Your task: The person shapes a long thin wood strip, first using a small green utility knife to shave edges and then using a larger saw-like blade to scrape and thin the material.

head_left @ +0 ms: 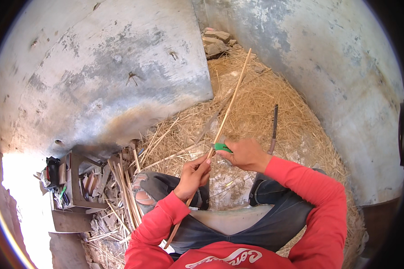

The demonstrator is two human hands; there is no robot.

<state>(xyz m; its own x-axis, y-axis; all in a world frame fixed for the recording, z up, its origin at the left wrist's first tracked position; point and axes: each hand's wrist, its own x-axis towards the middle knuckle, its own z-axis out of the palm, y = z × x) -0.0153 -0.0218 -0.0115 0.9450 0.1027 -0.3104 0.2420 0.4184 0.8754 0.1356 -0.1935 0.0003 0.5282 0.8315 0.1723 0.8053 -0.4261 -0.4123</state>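
Walls (327, 85) hemmed the straw-covered floor (274, 92) left and right, leaving room ahead where a long wooden strip (232, 99) slanted forward, pinched by the left hand (194, 176), while the right hand (248, 154) closed round a green tool (221, 147) set against it.

Brown stones (217, 43) lie heaped beside a stained grey-white wall (121, 54).

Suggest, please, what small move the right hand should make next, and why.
Probably a short, light stroke along the pale strip, away from the left hand: the right hand grips the green-handled tool with its tip at or very near the strip, while the left hand holds the strip just below.
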